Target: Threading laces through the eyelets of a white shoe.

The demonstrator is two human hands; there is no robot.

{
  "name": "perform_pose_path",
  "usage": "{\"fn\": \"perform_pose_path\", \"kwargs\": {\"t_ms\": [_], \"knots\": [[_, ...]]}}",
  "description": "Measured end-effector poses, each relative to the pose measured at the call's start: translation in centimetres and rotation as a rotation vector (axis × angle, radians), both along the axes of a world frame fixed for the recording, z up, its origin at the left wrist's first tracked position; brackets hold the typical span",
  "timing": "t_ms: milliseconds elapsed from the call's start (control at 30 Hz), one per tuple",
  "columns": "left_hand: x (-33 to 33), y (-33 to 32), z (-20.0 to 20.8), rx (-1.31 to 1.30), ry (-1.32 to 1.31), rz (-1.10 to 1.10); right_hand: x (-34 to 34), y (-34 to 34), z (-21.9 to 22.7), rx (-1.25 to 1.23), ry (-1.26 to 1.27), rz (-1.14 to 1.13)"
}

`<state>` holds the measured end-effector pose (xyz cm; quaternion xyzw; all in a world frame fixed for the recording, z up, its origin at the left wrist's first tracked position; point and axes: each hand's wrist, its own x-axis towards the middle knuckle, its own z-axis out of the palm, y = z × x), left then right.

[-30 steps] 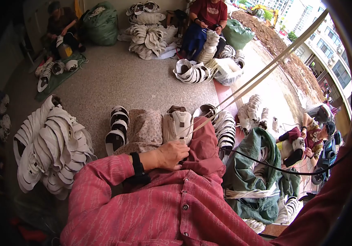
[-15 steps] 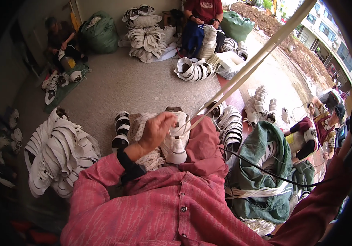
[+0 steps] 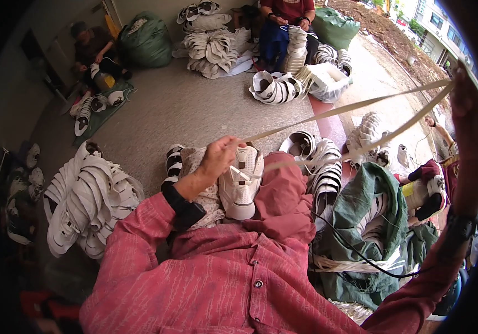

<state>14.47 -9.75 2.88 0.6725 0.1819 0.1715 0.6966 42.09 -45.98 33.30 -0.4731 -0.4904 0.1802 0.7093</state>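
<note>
A cream-and-white shoe upper (image 3: 241, 192) lies on my lap, its toe end towards me, with lace crossing its eyelet area. At its far left edge, my left hand (image 3: 218, 160) has its fingers curled together where one strand of the shoelace (image 3: 342, 113) begins. Two flat cream strands stretch from the upper to the far right. There, raised and partly lost in the dark rim, my right hand (image 3: 466, 97) is closed on them. A patterned cloth (image 3: 196, 161) covers my left thigh beneath the upper.
Stacked shoe uppers (image 3: 91, 197) stand at left, with more (image 3: 326, 172) beside my right knee. A green sack (image 3: 364, 206) and a black cable (image 3: 342, 239) are at right. Co-workers sit at the far left, far middle and right, among uppers and green sacks (image 3: 144, 42).
My right hand has come into view at the far right with the lace strands, which now run lower and flatter. My left hand's fingers have moved in against the upper's far edge.
</note>
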Motion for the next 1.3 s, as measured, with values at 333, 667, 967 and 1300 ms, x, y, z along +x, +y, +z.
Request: {"fn": "perform_pose_path", "kwargs": {"t_ms": [333, 667, 967, 1300], "knots": [[-14.5, 13.2, -3.1, -0.452, -0.137, 0.554, 21.7, -13.1, -27.8, 0.202, 0.724, 0.217], [-16.8, 10.7, -3.8, 1.442, 0.551, 0.473, -4.5, 14.7, -34.7, -0.345, 0.39, -0.502], [-5.4, 2.0, -2.6, 1.021, 0.267, 0.006, -15.1, 17.4, -35.2, -0.472, -0.727, -0.175], [-4.8, 3.1, -2.5, 0.694, 0.475, -0.172, -17.5, 18.4, -32.4, -0.715, -0.868, -0.033]]}}
